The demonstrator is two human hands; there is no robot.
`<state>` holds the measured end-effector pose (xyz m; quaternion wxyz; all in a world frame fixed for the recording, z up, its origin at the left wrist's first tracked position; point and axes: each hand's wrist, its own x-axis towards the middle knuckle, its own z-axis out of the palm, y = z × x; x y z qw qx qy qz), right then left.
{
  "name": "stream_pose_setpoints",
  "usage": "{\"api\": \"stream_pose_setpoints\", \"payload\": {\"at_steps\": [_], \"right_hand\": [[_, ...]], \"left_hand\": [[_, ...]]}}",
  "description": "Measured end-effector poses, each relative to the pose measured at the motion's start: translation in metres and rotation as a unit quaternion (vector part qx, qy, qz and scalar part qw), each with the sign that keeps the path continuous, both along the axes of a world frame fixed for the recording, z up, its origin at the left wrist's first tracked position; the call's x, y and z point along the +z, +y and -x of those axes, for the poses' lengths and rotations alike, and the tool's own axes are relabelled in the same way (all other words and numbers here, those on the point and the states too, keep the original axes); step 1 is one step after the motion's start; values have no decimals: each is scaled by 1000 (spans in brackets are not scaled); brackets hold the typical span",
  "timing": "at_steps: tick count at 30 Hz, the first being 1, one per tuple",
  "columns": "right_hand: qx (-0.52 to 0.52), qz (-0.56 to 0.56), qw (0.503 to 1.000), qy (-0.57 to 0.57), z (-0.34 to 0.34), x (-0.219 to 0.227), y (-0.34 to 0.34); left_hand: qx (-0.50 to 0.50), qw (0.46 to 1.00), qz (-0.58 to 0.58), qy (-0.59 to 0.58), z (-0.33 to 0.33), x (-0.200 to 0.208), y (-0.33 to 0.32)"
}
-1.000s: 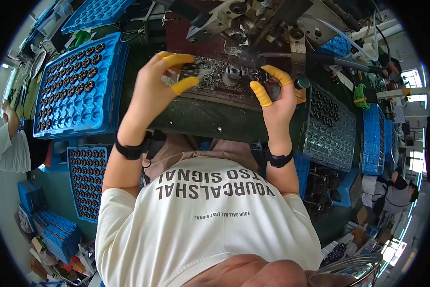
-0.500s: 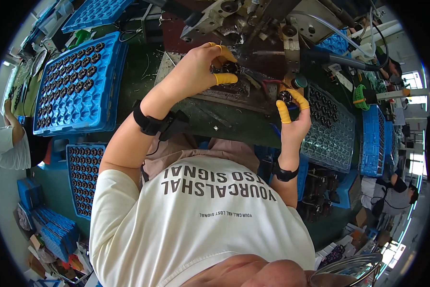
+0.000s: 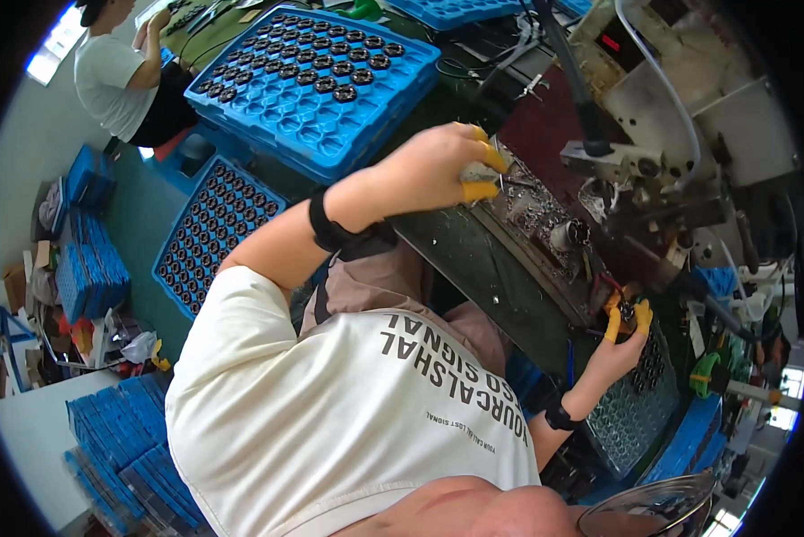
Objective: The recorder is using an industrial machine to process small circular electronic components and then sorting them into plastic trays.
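My left hand [image 3: 433,170], yellow covers on its thumb and fingertip, hovers over the near-left edge of the metal work plate [image 3: 509,234]. Thumb and finger stand apart and I see nothing between them. A short metal cylinder [image 3: 564,236] with a dark round top stands on the plate, to the right of that hand. Farther right, my right hand [image 3: 619,345], also with yellow fingertip covers, pinches a small round dark toothed part [image 3: 628,311] beside the plate's right end.
A stacked blue tray [image 3: 366,116] at the left is partly filled with round dark parts. A lower blue tray [image 3: 174,251] holds many more. Machine arms [image 3: 635,166] overhang the plate. A clear tray [image 3: 639,425] lies right of my right forearm. A person [image 3: 120,67] sits far left.
The view has swung left, so the blue trays show larger. My left hand has drawn away from the work plate's middle to its left edge. My right hand still pinches the round part.
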<state>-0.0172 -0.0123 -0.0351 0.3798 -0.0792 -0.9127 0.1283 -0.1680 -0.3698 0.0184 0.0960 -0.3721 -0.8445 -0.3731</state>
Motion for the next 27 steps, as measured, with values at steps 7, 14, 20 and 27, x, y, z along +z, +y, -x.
{"api": "stream_pose_setpoints", "payload": {"at_steps": [7, 14, 20, 27], "right_hand": [[2, 22, 999, -27, 1, 8, -2], [-8, 203, 978, 57, -30, 19, 43], [-214, 208, 954, -26, -89, -1, 152], [-335, 130, 911, -203, -116, -18, 199]], "left_hand": [[269, 936, 227, 1, 56, -7, -159], [227, 956, 171, -69, 74, -16, -170], [221, 972, 10, -85, 70, -26, -184], [157, 973, -88, -145, 43, -51, -132]]}}
